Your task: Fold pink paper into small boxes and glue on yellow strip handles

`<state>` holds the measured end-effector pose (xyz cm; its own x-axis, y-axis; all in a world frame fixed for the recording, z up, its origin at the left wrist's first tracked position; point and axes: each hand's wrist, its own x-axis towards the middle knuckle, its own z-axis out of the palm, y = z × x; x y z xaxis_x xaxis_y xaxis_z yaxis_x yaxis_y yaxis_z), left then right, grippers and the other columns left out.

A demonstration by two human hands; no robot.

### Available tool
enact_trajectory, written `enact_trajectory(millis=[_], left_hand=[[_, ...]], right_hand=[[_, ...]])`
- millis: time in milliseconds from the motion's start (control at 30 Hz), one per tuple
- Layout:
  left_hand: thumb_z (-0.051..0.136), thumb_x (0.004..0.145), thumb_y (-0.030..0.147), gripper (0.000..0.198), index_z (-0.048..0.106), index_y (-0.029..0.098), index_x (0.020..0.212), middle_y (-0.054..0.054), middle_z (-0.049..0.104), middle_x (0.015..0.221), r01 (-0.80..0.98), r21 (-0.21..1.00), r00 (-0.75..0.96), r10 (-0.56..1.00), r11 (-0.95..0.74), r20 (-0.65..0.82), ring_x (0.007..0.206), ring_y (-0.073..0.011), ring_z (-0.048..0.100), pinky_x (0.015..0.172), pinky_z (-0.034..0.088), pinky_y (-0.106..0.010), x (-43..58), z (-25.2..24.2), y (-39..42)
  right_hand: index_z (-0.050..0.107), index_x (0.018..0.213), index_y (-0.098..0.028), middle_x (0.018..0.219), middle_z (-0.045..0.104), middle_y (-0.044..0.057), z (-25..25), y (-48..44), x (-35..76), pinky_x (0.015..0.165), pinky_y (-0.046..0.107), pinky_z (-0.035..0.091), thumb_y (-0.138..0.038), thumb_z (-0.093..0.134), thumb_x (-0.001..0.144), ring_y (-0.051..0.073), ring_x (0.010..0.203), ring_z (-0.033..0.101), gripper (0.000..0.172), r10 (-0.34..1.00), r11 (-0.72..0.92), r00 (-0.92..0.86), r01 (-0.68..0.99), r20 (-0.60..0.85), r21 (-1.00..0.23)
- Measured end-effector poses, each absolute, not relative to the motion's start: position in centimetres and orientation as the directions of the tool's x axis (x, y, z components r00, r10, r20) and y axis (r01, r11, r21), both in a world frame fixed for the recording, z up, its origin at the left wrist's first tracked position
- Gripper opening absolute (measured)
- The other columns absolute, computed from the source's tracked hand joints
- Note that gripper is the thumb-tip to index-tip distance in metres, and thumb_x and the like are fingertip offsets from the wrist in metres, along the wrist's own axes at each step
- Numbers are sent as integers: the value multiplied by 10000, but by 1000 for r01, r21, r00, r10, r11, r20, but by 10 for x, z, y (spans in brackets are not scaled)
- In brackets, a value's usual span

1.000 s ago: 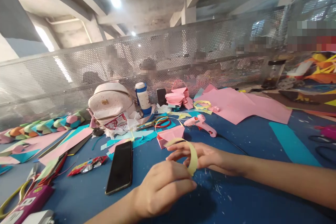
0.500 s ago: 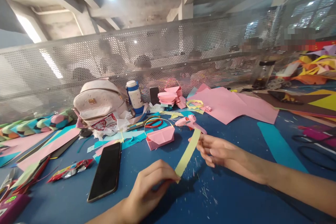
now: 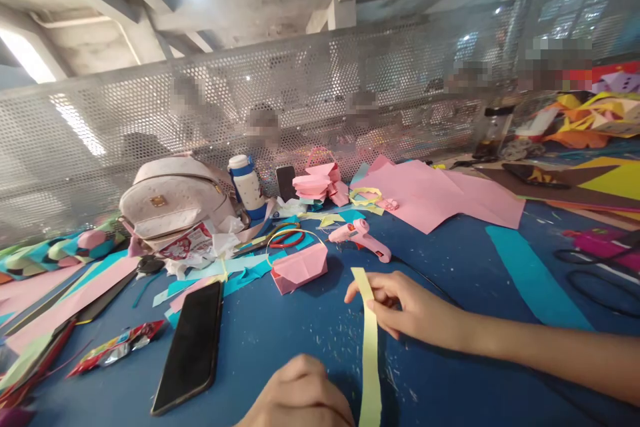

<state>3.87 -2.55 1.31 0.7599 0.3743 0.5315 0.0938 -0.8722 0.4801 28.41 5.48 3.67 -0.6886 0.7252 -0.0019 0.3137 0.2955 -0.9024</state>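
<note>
A pale yellow paper strip [image 3: 370, 353] runs from the bottom edge up to my right hand [image 3: 400, 303], which pinches it near its upper end between thumb and fingers. My left hand [image 3: 305, 393] is at the bottom edge, just left of the strip, with its fingers curled; what they hold, if anything, is hidden. Beyond the hands stands a small folded pink paper basket [image 3: 301, 268] with a thin yellow handle. A pink glue gun [image 3: 363, 240] lies on its side to the right of the basket, its cord trailing behind my right hand.
On the blue table [image 3: 265, 333], a black phone [image 3: 190, 347] and a red snack wrapper [image 3: 117, 347] lie left. Farther back are a pale backpack [image 3: 175, 200], a bottle [image 3: 247, 187], scissors [image 3: 287, 238] and pink sheets [image 3: 440, 193]. A blue strip [image 3: 535, 280] lies right.
The yellow strip has swung from slanted to nearly upright. My right hand has moved down and now pinches it below its tip. My left hand has moved lower. The view has shifted slightly.
</note>
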Motion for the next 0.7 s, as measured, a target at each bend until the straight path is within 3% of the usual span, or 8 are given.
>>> enact_trajectory(millis=[67, 133, 200, 300, 400, 500, 700], left_hand=[[469, 991, 216, 151, 602, 223, 1063, -68, 762, 925, 106, 528, 725, 429, -843, 540, 905, -176, 722, 1045, 444, -371, 39, 12, -24], [524, 962, 163, 108, 568, 224, 1038, -53, 756, 891, 22, 660, 608, 534, -751, 587, 867, -175, 732, 1062, 435, -418, 40, 10, -22], [541, 944, 124, 195, 524, 233, 1105, -35, 730, 864, -22, 790, 492, 681, -613, 543, 810, -155, 727, 960, 516, -377, 42, 7, -21], [558, 936, 152, 280, 496, 271, 1182, -5, 656, 844, 34, 887, 356, 835, -460, 419, 790, -127, 672, 773, 557, -256, 41, 6, -18], [550, 939, 181, 279, 500, 294, 1190, 0, 605, 873, 118, 912, 298, 890, -393, 345, 765, -109, 602, 708, 530, -208, 37, 7, -13], [512, 948, 170, 295, 490, 297, 1213, -13, 581, 938, 212, 904, 327, 898, -372, 293, 739, -101, 551, 676, 503, -193, 35, 8, -9], [510, 932, 137, 363, 470, 296, 1257, -40, 570, 1065, 356, 842, 485, 850, -405, 204, 797, -118, 558, 740, 495, -228, 35, 7, -10]], right_hand=[[599, 965, -186, 516, 460, -72, 35, 54, 279, 466, 196, 323, -189, 481, 883, 93, 445, 462, 144, 707, 404, -706, 368, 31, -838], [585, 877, -190, 531, 460, -71, 35, 55, 274, 462, 193, 305, -130, 489, 841, 87, 454, 444, 119, 680, 495, -731, 400, 56, -771], [576, 849, -190, 563, 470, -66, 35, 55, 270, 464, 190, 298, -88, 505, 797, 83, 476, 426, 134, 640, 552, -765, 393, 71, -735], [541, 895, -192, 636, 552, -47, 36, 56, 268, 493, 185, 367, -101, 520, 815, 96, 530, 512, 123, 581, 484, -814, 341, 4, -806], [480, 969, -202, 768, 653, -4, 42, 56, 271, 608, 221, 479, -142, 514, 880, 125, 646, 631, 112, 498, 309, -864, 261, -78, -915], [479, 1014, -193, 864, 693, 34, 50, 58, 275, 759, 281, 508, -116, 467, 919, 138, 756, 670, 122, 385, 254, -920, 183, -74, -950], [607, 909, -171, 818, 681, 22, 51, 69, 276, 723, 247, 477, -144, 455, 950, 137, 751, 647, 160, 361, 451, -929, 247, -78, -858]])
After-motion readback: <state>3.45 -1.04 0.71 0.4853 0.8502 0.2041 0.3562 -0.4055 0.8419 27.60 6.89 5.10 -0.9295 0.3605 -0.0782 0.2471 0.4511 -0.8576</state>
